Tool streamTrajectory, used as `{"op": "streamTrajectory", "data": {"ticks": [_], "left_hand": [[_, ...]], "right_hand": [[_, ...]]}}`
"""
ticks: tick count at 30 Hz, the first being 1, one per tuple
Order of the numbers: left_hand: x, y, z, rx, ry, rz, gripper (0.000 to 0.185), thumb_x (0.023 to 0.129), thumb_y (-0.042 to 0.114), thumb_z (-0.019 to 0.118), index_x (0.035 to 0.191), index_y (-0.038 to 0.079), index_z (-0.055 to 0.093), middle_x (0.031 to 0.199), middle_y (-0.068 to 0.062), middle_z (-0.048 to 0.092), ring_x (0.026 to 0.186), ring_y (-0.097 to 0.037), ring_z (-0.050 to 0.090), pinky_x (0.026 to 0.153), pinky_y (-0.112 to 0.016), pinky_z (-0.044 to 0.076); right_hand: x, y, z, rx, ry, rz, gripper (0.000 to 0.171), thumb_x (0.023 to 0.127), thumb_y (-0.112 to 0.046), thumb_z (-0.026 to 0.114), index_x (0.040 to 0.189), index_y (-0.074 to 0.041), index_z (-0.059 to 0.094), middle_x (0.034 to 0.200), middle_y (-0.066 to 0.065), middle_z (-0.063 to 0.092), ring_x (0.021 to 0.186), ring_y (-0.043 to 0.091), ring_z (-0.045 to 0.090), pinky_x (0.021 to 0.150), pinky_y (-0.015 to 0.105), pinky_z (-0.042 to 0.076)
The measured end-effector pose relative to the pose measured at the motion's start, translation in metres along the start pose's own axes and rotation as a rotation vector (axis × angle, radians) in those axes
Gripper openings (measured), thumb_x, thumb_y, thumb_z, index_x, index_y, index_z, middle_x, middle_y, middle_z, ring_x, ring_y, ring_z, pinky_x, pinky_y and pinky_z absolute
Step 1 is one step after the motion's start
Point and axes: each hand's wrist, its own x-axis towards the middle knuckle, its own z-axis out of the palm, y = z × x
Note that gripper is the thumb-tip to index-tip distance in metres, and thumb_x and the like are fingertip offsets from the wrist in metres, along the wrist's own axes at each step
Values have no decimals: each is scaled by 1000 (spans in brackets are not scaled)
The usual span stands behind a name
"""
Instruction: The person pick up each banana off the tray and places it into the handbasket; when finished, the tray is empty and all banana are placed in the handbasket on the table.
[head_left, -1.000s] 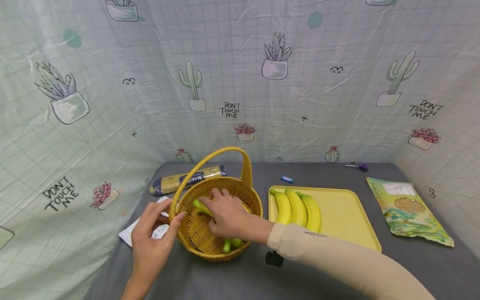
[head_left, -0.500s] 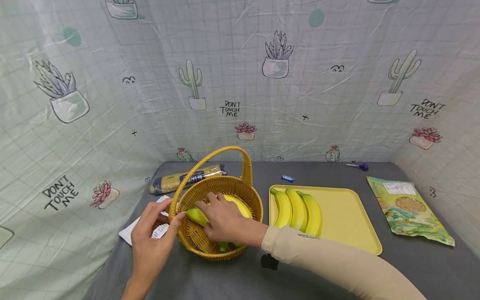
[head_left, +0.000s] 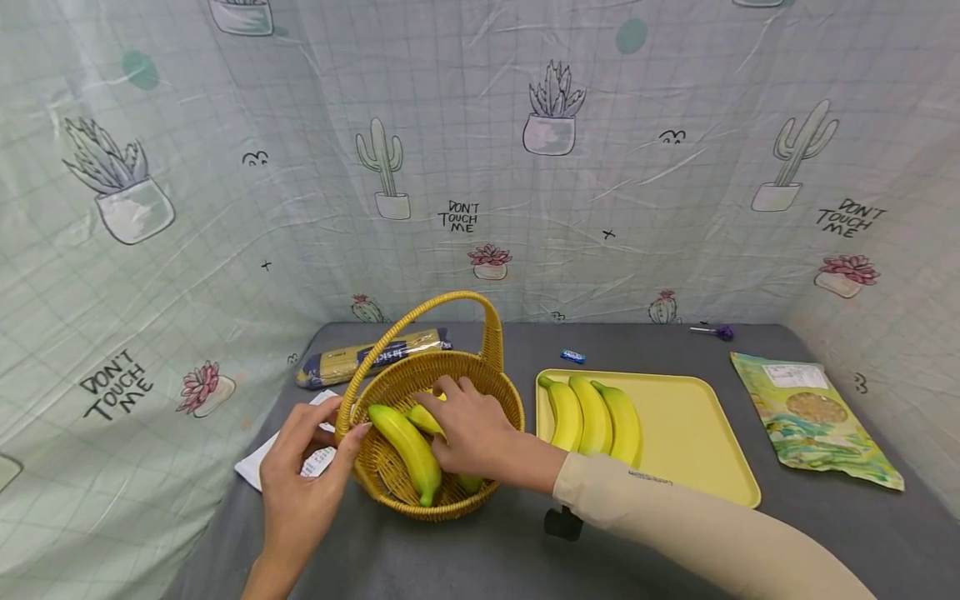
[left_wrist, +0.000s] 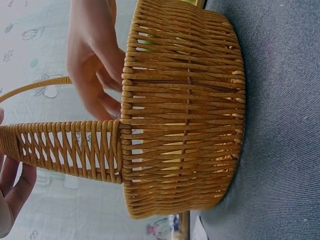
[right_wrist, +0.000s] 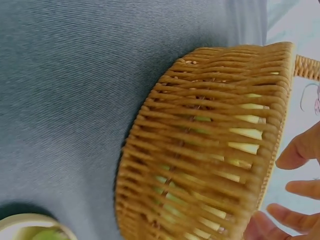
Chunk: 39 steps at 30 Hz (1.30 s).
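Observation:
My left hand (head_left: 303, 467) grips the base of the handle (head_left: 347, 417) of a yellow wicker basket (head_left: 401, 512) in the head view. Inside the basket, one banana (head_left: 408, 454) with a greenish tip lies along the left side. A second banana (head_left: 425, 419) pokes out from beneath my right hand (head_left: 476, 429), which covers much of the basket's right half. In the right wrist view, the spread fingers (right_wrist: 300, 150) of that hand are over the rim, their tips apart. Yellow and green show through the weave there. Another green banana end (head_left: 470, 483) shows low in the basket.
To the right, a yellow tray (head_left: 693, 433) holds three bananas (head_left: 592, 417). Behind the basket lies a pasta packet (head_left: 322, 367); a small blue-wrapped piece (head_left: 573, 356), a purple lollipop (head_left: 722, 332) and a green bag (head_left: 817, 417) lie farther right. White paper (head_left: 251, 467) is beside my left hand.
A banana that was under my right hand now lies uncovered at the basket's left side. My right hand has shifted right over another banana. My left hand stays on the handle.

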Motion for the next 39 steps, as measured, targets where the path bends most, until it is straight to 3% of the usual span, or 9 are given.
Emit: {"op": "streamTrajectory", "data": {"ticks": [17, 25, 34, 39], "left_hand": [[1, -1, 2, -17, 12, 18, 47, 76, -25, 79, 119, -8, 73, 92, -16, 62, 76, -13, 59, 73, -11, 52], [1, -2, 2, -22, 9, 30, 47, 76, -25, 79, 119, -9, 73, 92, -16, 61, 76, -12, 59, 73, -11, 52], [1, -4, 2, -29, 17, 29, 48, 76, -25, 79, 120, -9, 73, 93, -16, 62, 77, -12, 59, 73, -11, 52], [0, -3, 2, -39, 7, 24, 49, 75, -27, 78, 121, -9, 72, 94, -16, 61, 77, -12, 59, 73, -11, 52]], "right_hand": [[-41, 38, -27, 94, 153, 44, 55, 93, -14, 72, 147, -20, 63, 130, 6, 60, 103, 24, 57, 51, 28, 44], [-60, 54, -30, 97, 188, 82, 55, 94, -16, 73, 148, -24, 62, 131, 5, 60, 105, 23, 56, 52, 28, 44], [-74, 70, -29, 66, 226, 106, 55, 94, -29, 79, 146, -19, 64, 129, 7, 61, 99, 24, 58, 54, 29, 45], [-81, 80, -24, 59, 242, 120, 53, 93, -27, 80, 143, -18, 66, 129, 8, 62, 102, 26, 59, 57, 31, 48]]}}
